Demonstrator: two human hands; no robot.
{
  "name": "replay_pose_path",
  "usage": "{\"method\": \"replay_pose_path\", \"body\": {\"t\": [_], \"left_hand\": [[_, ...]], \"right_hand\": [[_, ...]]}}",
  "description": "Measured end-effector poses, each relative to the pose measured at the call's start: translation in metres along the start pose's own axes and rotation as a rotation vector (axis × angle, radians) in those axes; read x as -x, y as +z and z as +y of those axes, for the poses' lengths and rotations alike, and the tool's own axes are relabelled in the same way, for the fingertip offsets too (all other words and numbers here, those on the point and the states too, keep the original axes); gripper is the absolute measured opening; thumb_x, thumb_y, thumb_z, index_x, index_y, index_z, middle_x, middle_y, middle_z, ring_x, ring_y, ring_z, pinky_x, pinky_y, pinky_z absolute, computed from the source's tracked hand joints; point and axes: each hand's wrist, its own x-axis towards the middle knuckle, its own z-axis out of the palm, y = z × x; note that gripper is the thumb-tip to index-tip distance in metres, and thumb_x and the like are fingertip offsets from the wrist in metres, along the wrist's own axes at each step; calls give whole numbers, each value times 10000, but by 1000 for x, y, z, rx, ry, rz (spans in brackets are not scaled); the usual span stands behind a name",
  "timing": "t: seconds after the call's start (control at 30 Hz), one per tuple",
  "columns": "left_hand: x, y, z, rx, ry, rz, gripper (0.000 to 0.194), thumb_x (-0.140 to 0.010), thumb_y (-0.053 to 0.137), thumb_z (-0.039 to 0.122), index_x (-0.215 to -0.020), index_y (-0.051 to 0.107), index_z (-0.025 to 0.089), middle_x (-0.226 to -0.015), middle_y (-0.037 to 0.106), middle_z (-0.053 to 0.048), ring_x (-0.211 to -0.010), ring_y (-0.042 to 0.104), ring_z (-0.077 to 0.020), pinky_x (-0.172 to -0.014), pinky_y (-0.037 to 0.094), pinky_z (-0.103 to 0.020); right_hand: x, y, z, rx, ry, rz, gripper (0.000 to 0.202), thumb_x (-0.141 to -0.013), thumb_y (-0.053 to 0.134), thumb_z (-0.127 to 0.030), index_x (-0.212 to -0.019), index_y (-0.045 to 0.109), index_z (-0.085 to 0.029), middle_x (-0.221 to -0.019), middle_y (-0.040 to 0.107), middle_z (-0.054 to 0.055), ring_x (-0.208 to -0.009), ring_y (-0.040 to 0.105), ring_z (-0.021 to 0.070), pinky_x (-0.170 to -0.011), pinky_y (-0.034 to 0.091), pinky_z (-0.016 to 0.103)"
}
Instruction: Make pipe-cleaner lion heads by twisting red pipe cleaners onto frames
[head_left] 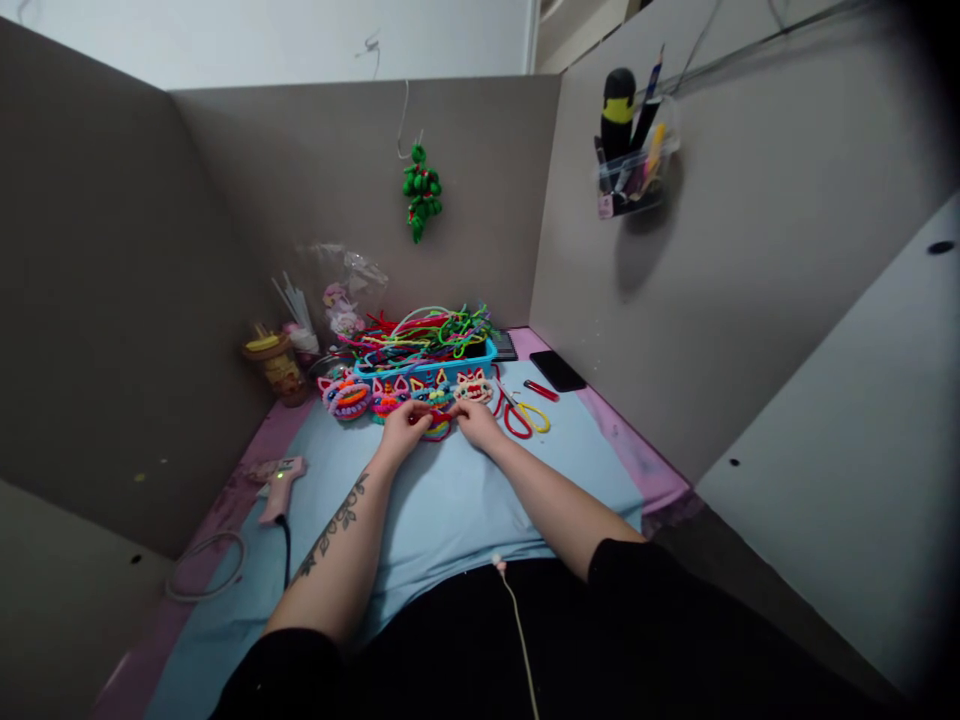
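Left hand (406, 427) and right hand (475, 422) pinch a bright red piece (442, 416) (small, finer details unclear).

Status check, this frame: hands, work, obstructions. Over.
Left hand and right hand pinching red piece between them. Fuzzy figures close behind. Scissors apart, off to the right. No clear obstruction.

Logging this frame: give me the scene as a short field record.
left hand: holding a small red piece
right hand: holding the same piece
behind hands: animal-faced crafts, blue tray heaped with fuzzy stems
right side: scissors, red tool, black phone
left side: pink glue gun
back panel: green craft hanging in front
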Motion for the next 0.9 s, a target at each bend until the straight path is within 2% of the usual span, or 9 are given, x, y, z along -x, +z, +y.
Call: {"method": "replay_pose_path", "body": {"t": [0.3,0.53,0.63,0.77,0.9], "left_hand": [[0,-1,0,5,-6,-8,271,-702,604,317,-907,613,141,-853,681,-73,-791,640,-186,-709,513,-304],[0,0,1,-3,-10,11,258,-701,606,315,-894,615,145,-848,680,-68,-774,637,-182,-705,512,-298],[0,0,1,-3,3,17,252,-703,604,309,-891,613,141,-833,676,-65,-765,635,-179,-701,510,-296],[-1,-1,0,4,11,16,246,-701,604,300,-889,611,141,-813,671,-61,-749,633,-176,-695,513,-298],[-1,0,0,34,16,5,241,-697,605,284,-890,605,140,-820,669,-67,-756,634,-177,-709,519,-310]], "right_hand": [[3,-2,-3,4,-30,-46,311,-658,453,-25,-820,646,-207,-739,646,-14,-703,575,154,-709,467,276],[5,-3,-8,68,-51,-67,304,-672,467,-21,-848,624,-213,-828,639,14,-794,569,184,-762,461,313],[7,-4,-13,108,-145,-35,301,-673,479,-26,-883,621,-189,-944,616,54,-925,536,209,-851,433,352],[13,-6,-25,128,-353,-2,399,-707,486,-28,-1052,596,-195,-1103,581,74,-1076,459,220,-965,353,390],[18,-5,-38,135,-452,-3,270,-814,493,-117,-1028,618,-225,-1066,614,58,-1051,463,212,-956,341,401]]}}
